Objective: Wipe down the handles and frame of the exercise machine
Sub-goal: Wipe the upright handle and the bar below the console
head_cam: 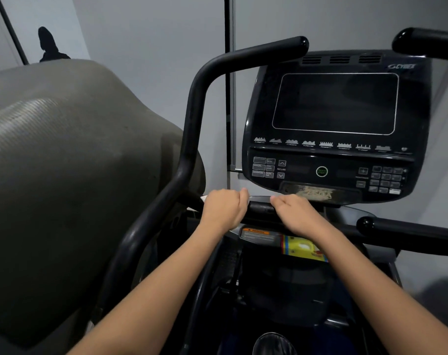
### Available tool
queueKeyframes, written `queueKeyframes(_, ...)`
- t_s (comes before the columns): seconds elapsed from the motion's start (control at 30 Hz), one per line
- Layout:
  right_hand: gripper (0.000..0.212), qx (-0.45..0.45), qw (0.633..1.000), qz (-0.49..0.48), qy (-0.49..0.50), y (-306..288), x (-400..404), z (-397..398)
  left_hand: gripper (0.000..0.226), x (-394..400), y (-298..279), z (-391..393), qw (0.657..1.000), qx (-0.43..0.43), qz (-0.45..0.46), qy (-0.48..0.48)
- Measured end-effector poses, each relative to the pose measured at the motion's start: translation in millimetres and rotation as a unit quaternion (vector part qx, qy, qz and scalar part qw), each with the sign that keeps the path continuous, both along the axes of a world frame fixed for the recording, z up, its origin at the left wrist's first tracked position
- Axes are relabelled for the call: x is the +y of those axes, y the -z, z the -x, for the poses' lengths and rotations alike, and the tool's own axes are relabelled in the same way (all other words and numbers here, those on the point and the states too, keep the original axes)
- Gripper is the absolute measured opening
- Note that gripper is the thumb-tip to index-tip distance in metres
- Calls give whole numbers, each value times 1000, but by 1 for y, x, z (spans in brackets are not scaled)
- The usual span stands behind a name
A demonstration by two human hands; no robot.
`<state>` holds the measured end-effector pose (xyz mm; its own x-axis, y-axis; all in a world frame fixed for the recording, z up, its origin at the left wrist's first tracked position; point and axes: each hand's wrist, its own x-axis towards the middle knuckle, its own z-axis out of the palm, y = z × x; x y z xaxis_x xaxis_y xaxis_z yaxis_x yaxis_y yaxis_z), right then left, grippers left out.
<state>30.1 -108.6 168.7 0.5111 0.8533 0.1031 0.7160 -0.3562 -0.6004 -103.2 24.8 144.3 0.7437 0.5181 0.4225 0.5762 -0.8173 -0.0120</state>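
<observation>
The exercise machine's black console [333, 103] stands ahead, its screen dark. Just under it runs a short black crossbar handle [260, 208]. My left hand [224, 208] is curled over the bar's left end, and a bit of white cloth [203, 198] shows under its knuckles. My right hand [294, 213] lies a little to the right on the same bar, fingers curled over the far side and thumb pointing left. A long curved black arm handle [192, 111] rises on the left. Two more black handles sit at the right, one upper [427, 42] and one lower [410, 226].
A big grey ribbed machine cover [64, 162] fills the left side, close to the curved handle. Below the bar are an orange warning label [256, 233] and a yellow packet [302, 248] in a tray. A grey wall with a dark vertical strip [228, 98] stands behind.
</observation>
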Motion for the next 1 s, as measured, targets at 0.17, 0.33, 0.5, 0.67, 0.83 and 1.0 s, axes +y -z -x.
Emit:
queueKeyframes(0.17,40,-9,1000,-25,-2,0,-2,2,27,-11,19,-7,983,-83,-66,147)
queueKeyframes(0.33,41,16,999,-43,12,9,-2,1,38,16,17,18,991,-115,8,69)
queueKeyframes(0.5,47,85,993,-66,37,12,2,-2,21,-11,-5,-16,1000,6,-26,1)
queueKeyframes(0.67,58,116,989,-85,45,13,1,2,31,-28,27,-7,982,-145,4,123)
queueKeyframes(0.83,62,177,977,-110,44,15,0,-3,43,1,7,-11,997,-68,13,-45)
queueKeyframes(1.0,87,291,939,-173,56,21,13,-5,35,-41,7,-41,997,-37,-61,30)
